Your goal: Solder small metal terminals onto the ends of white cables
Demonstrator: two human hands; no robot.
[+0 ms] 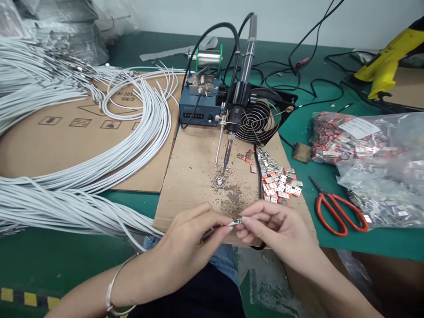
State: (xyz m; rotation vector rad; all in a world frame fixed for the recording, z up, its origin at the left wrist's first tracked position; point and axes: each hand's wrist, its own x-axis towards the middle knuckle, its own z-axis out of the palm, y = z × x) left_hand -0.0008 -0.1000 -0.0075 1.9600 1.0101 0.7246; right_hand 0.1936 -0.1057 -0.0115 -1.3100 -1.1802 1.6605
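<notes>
Just above the front edge of the cardboard sheet (pixel 185 176), my two hands meet around a small part. My left hand (pixel 194 232) is closed, pinching a white cable (pixel 232 224) near its end. Between the thumb and fingers of my right hand (pixel 280 227) is a small metal USB connector (pixel 238 221), mostly covered by the fingertips. The cable end touches or nearly touches the connector; the exact joint is too small to tell. Beyond my hands, a soldering iron (pixel 236 106) points down in its holder, its tip over scattered solder bits (pixel 219 180).
Bundled white cables (pixel 145 132) cover the left side. Loose USB connectors (pixel 281 185) lie right of the iron, near red-handled scissors (pixel 341 216) and plastic bags of parts (pixel 351 137). Behind stand a blue soldering station (pixel 200 112), a solder spool (pixel 210 58) and a fan (pixel 260 121).
</notes>
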